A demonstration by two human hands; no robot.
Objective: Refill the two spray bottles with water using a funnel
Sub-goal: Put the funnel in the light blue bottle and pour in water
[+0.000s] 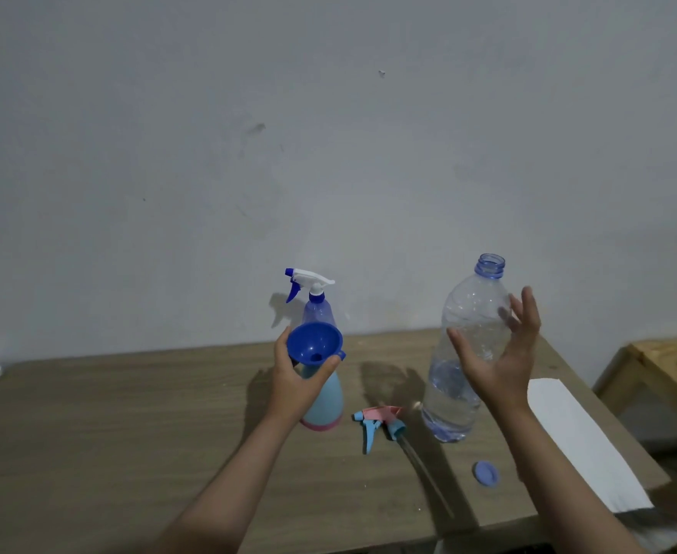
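Note:
A light blue spray bottle [326,405] with a pink base stands on the wooden table [129,425], its head removed. A dark blue funnel [314,345] sits in its neck. My left hand [294,381] grips the bottle's neck just under the funnel. Behind it stands a purple spray bottle [318,309] with a white and blue trigger head. The removed pink and blue trigger head [378,423] lies on the table. A clear, uncapped water bottle [464,353] stands at the right. My right hand [502,353] is spread beside it, fingers straight, not gripping it.
The water bottle's blue cap [486,473] lies near the table's front edge. A white sheet [580,441] covers the table's right end. A wooden stand [656,365] is beyond it at the right. A grey wall rises behind the table.

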